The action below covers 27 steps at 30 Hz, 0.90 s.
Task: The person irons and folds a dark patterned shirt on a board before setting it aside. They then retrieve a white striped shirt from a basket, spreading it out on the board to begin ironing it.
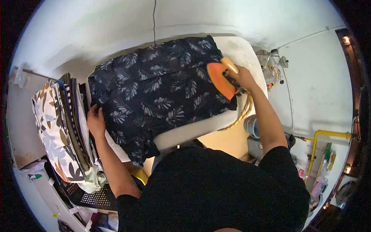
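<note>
A black shirt (154, 83) with grey leaf prints lies spread over a pale ironing board (239, 48); one part of it hangs over the near edge at the left. My right hand (242, 79) is closed round the handle of an orange iron (219, 79), which is at the shirt's right end. From the iron, a yellowish cord (244, 114) trails down by the board. At the shirt's left edge, my left hand (96, 120) has its thumb and fingers on the cloth, seemingly gripping it; some of the fingers are hidden.
Left of the board stands a thick stack of folded clothes (58, 127), close to my left forearm, above a black perforated basket (92, 197). A blue bucket (252, 127) is below the board at right. A yellow pipe (328, 133) runs along the right wall.
</note>
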Motion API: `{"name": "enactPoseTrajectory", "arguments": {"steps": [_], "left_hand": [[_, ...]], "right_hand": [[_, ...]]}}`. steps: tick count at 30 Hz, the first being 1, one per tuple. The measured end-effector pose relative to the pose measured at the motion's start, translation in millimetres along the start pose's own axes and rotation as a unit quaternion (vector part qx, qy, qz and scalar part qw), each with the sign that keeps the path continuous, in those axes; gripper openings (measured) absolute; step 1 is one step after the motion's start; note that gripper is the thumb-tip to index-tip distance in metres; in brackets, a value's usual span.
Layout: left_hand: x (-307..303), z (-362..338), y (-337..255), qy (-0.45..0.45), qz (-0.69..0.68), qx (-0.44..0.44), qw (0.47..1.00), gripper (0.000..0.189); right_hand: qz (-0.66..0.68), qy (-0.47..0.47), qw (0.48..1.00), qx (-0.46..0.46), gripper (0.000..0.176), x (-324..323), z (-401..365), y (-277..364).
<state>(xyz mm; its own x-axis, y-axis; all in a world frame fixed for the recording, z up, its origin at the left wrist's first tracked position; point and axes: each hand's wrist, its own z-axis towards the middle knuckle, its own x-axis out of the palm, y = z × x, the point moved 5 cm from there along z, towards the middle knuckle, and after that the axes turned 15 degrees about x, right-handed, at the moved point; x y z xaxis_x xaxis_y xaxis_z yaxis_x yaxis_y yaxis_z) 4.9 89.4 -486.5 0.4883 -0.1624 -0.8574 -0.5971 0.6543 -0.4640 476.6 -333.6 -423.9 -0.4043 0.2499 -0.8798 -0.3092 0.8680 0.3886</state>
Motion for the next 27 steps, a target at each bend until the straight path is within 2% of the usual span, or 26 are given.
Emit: {"name": "enactPoseTrajectory", "arguments": {"steps": [2,3,5,6,9,14,16,20,22,23,24,26,27], "left_hand": [[-2.8,-3.4,-8.4,0.021,0.012,-0.022,0.999,0.034],[0.8,-6.6,-4.1,0.008,0.025,0.025,0.999,0.035],[7.6,-15.3,-4.2,-0.024,0.001,0.065,0.998,0.035],[6.3,-19.8,-7.4,-0.057,-0.019,0.100,0.993,0.034],[-8.1,-35.3,-45.7,-0.057,0.006,0.129,0.990,0.034],[3.7,-71.9,-105.0,-0.024,-0.051,0.176,0.983,0.032],[14.6,-86.9,-132.5,0.044,-0.034,0.194,0.979,0.038],[25.6,-115.4,-166.6,0.094,-0.058,0.178,0.978,0.047],[34.6,-131.8,-163.6,0.132,-0.010,0.163,0.978,0.053],[35.4,-138.4,-159.3,0.122,-0.023,0.155,0.980,0.048],[32.4,-142.4,-153.0,0.122,-0.016,0.145,0.982,0.048],[24.2,-146.1,-143.3,0.127,-0.012,0.169,0.977,0.041],[20.2,-147.5,-140.2,0.131,-0.012,0.153,0.979,0.037]], "right_hand": [[0.093,-0.013,0.991,0.097,0.051,-10.7,10.6,-39.3],[0.093,-0.016,0.990,0.101,0.051,-12.7,8.3,-44.0],[0.022,-0.022,0.990,0.134,0.051,-15.4,4.8,-48.7],[0.022,-0.023,0.990,0.134,0.051,-15.5,-3.7,-41.7],[0.011,-0.021,0.998,0.052,0.055,-0.9,-34.7,-16.2],[0.032,-0.013,0.995,0.090,0.057,-4.6,-1.7,-21.1],[0.066,-0.075,0.990,0.100,0.056,-9.5,15.7,-27.1],[0.054,-0.056,0.993,0.093,0.054,-6.7,12.3,-24.1],[0.072,0.019,0.996,0.052,0.054,5.5,-15.0,-12.3],[0.065,0.069,0.992,0.088,0.051,3.8,-40.3,3.9],[0.065,0.079,0.991,0.081,0.051,9.3,-56.2,9.1],[-0.019,0.141,0.988,-0.059,0.051,29.3,-81.9,30.2],[-0.016,0.155,0.985,-0.070,0.051,38.9,-93.8,42.7]]}}
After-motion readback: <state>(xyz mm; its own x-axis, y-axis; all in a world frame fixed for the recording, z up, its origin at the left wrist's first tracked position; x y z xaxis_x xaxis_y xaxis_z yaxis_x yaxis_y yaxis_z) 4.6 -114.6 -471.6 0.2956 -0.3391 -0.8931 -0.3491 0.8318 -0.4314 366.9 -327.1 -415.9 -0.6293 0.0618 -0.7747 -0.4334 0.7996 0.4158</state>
